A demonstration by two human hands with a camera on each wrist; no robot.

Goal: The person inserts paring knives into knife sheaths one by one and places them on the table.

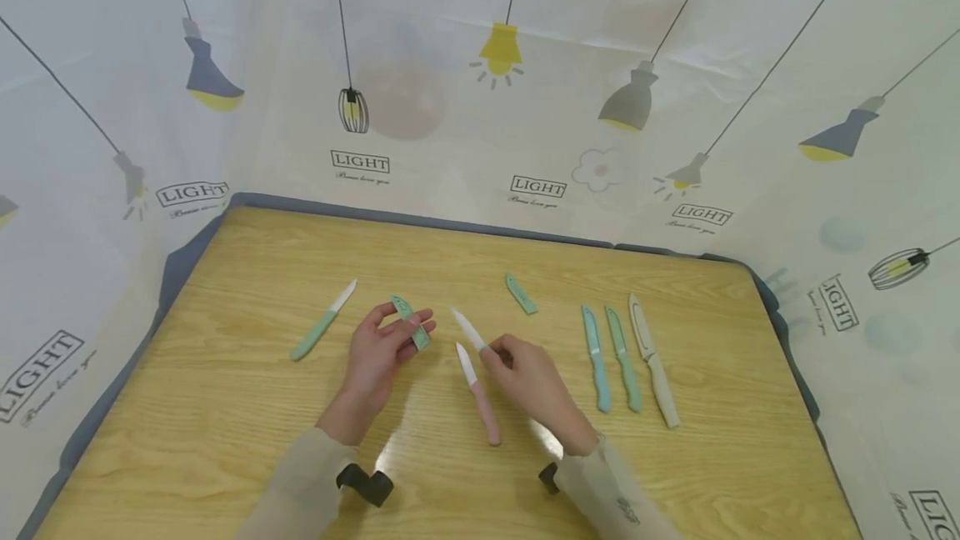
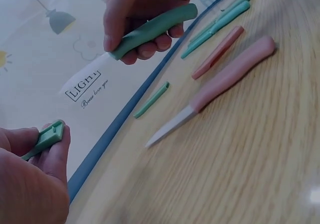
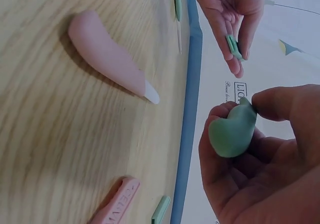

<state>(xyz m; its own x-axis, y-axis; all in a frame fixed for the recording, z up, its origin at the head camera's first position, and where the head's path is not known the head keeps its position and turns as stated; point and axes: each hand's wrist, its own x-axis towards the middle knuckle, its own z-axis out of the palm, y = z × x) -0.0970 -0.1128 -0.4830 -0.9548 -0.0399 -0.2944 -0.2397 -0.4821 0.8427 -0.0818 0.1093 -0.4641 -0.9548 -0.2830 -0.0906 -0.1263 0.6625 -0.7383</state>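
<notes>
My left hand (image 1: 371,357) pinches a green blade sheath (image 1: 403,309) between thumb and fingers. Its open end shows in the left wrist view. In my right hand (image 1: 531,377) is a knife with a green handle (image 2: 155,31) and a bare white blade (image 1: 468,328), which points toward the left hand. Blade and sheath are apart, both above the table. Below and between the hands lies an unsheathed knife with a pink handle (image 1: 486,415). A pink sheath (image 2: 218,53) lies near it, hidden by the right hand in the head view.
On the wooden table (image 1: 225,440), another bare green-handled knife (image 1: 322,325) lies at left and a green sheath (image 1: 521,293) toward the back. Sheathed blue (image 1: 595,357), green (image 1: 624,359) and beige (image 1: 654,361) knives lie at right. A printed curtain (image 1: 450,165) surrounds the table.
</notes>
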